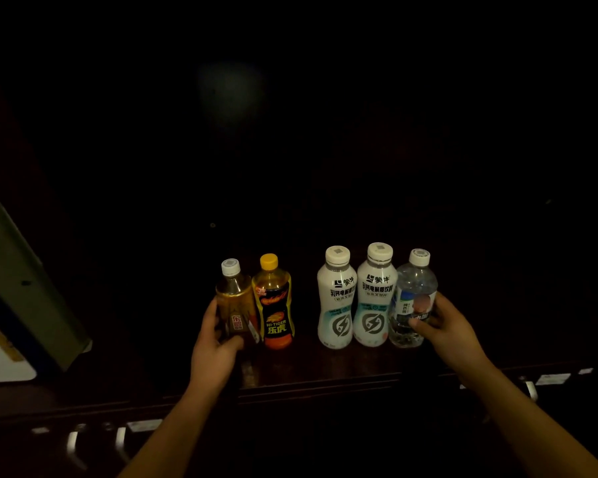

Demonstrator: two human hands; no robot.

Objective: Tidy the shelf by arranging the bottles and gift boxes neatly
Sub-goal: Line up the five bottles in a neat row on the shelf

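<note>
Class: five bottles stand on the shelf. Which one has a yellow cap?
The Hi-Tiger bottle, second from the left: its cap is yellow, while the other four caps are white.

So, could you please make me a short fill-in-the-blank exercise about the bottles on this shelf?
1. The shelf holds ____ bottles standing upright in a row.
2. The left hand grips the amber bottle, which has a ____ cap.
3. The Hi-Tiger bottle beside it has a ____ cap.
4. The right hand holds the clear water bottle at the row's ____ end.

Missing words: five; white; yellow; right.
</note>
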